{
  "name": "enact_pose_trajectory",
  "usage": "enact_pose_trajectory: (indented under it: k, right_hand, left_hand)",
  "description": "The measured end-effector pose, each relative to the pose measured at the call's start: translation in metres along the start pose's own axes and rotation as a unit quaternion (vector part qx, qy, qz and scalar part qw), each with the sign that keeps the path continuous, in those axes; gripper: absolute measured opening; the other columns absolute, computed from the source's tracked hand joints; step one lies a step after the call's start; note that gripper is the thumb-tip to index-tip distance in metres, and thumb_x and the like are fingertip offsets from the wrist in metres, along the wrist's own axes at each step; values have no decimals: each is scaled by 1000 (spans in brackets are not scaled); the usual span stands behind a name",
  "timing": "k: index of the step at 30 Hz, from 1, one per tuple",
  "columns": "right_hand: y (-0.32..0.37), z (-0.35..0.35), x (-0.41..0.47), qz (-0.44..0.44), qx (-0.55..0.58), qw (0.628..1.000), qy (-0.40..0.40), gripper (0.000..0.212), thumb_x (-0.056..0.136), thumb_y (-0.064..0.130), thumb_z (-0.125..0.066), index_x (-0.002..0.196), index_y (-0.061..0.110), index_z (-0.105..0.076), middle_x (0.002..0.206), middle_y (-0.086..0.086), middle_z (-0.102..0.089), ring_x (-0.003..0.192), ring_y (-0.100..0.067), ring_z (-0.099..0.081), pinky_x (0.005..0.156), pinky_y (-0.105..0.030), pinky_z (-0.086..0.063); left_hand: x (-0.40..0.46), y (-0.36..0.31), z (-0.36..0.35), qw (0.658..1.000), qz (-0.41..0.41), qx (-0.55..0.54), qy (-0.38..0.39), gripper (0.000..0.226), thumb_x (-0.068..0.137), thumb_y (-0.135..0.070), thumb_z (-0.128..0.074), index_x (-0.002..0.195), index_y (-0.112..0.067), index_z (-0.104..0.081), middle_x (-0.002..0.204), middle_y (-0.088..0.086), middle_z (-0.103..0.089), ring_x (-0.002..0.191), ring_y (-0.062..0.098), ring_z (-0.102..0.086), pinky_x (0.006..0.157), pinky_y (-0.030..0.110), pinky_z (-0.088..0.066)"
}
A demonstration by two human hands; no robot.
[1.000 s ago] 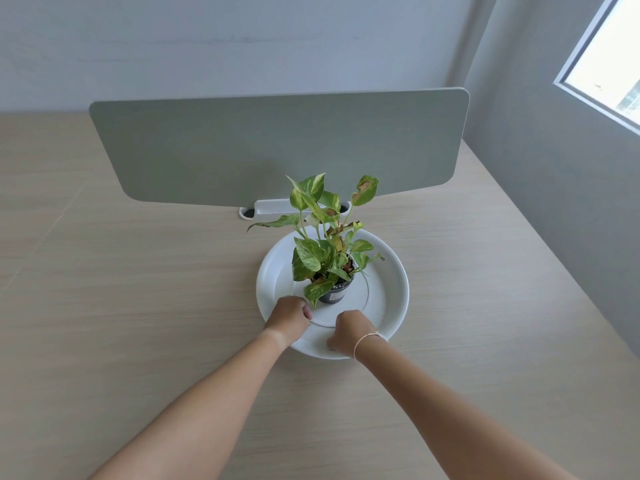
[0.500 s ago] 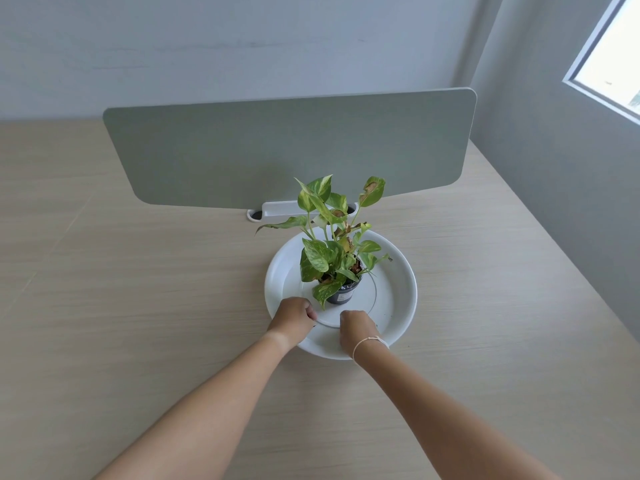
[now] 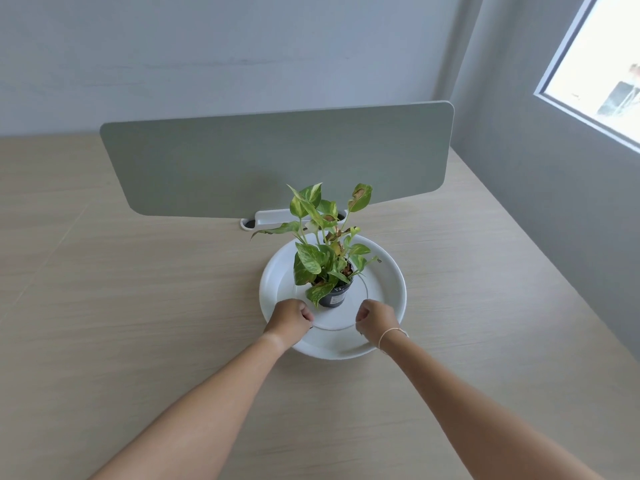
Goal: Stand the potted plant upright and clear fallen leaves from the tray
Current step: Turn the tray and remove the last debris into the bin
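Note:
A small potted plant [image 3: 327,251] with green and yellow leaves stands upright in its dark pot [image 3: 334,298] at the middle of a round white tray [image 3: 388,289]. My left hand [image 3: 290,318] is curled into a fist over the tray's front left, just left of the pot. My right hand [image 3: 376,321], with a thin bracelet on the wrist, is curled into a fist over the tray's front right. Neither hand touches the pot. Whether anything lies inside either fist is hidden. I see no loose leaves on the bare parts of the tray.
The tray rests on a light wooden desk [image 3: 138,323]. A grey-green divider panel [image 3: 277,161] stands behind the plant on a white clamp [image 3: 273,216]. A grey wall with a window [image 3: 602,71] borders the desk on the right.
Both fists have moved apart along the tray's front, the right one further to the right. The plant and tray have stayed in place.

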State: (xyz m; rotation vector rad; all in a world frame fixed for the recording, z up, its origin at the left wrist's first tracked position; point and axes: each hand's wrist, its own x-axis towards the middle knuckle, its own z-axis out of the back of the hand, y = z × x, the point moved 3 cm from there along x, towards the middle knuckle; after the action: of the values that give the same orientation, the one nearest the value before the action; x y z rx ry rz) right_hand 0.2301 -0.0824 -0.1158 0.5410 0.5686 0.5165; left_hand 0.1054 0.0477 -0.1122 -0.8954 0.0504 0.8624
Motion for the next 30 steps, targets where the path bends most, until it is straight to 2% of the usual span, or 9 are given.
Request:
enact_pose_trajectory:
  k: [3, 6, 10, 13, 18, 21, 24, 27, 30]
  right_hand:
    - [-7, 14, -7, -19, 52, 998, -18, 34, 75, -7, -44, 57, 22, -48, 71, 1, -55, 72, -20, -53, 47, -18, -37]
    - [-13, 28, -13, -32, 77, 996, -42, 33, 73, -5, -45, 58, 24, -50, 66, 5, -53, 71, -20, -53, 51, -21, -40]
    - [-28, 47, -21, -50, 115, 989, -77, 32, 71, -6, -42, 56, 22, -51, 72, -5, -58, 72, -25, -55, 64, -29, -48]
    - [-44, 63, -30, -65, 134, 984, -101, 31, 71, -7, -43, 57, 19, -51, 63, -2, -55, 67, -24, -54, 58, -26, -43]
    - [-86, 94, -57, -109, 163, 968, -157, 31, 72, -6, -43, 57, 20, -50, 75, -7, -58, 67, -24, -53, 54, -23, -40]
    - [-124, 115, -83, -154, 181, 950, -204, 31, 72, -6, -44, 57, 20, -50, 76, -7, -58, 68, -24, -53, 52, -23, -39]
    - [-166, 133, -118, -203, 196, 925, -255, 28, 73, -6, -45, 60, 17, -52, 75, -7, -58, 70, -24, -53, 59, -25, -42]
    - [-209, 145, -162, -263, 192, 894, -307, 21, 75, -4, -48, 69, 15, -55, 81, -11, -62, 76, -24, -55, 65, -25, -42]
    - [-244, 148, -206, -314, 201, 859, -351, 19, 76, -5, -52, 72, 14, -56, 83, -11, -61, 80, -22, -54, 73, -26, -42]
  left_hand:
    - [-2, -9, -2, 1000, -10, 13, 4, 22, 83, 2, -48, 87, -8, -67, 81, 2, -59, 81, 16, -55, 59, 17, -42]
    - [-5, -23, -9, 1000, -21, 3, 9, 21, 83, 2, -49, 84, -9, -67, 81, 4, -60, 80, 17, -57, 71, 20, -43]
    - [-10, -42, -24, 998, -41, -13, 35, 18, 83, 1, -49, 79, -13, -60, 81, 5, -59, 79, 20, -57, 72, 22, -43]
    - [-11, -63, -40, 996, -63, -15, 60, 20, 83, 5, -47, 80, -10, -60, 74, 4, -58, 69, 16, -57, 65, 21, -46]
    - [-17, -105, -80, 987, -116, 12, 111, 21, 81, 1, -54, 69, -16, -59, 64, -3, -58, 65, 15, -56, 65, 23, -46]
    - [-27, -138, -115, 974, -155, 32, 164, 18, 82, 0, -55, 72, -15, -59, 62, -2, -57, 60, 14, -54, 54, 20, -42]
    - [-43, -174, -151, 956, -208, 48, 199, 17, 81, 2, -53, 86, -5, -68, 59, -3, -55, 60, 15, -54, 50, 17, -39]
    - [-71, -206, -192, 933, -253, 60, 248, 18, 81, 3, -54, 89, -2, -69, 58, -3, -54, 58, 14, -55, 45, 11, -39]
    - [-102, -226, -229, 910, -290, 67, 288, 18, 80, 4, -55, 89, 1, -70, 58, -2, -54, 58, 15, -55, 50, 15, -41]
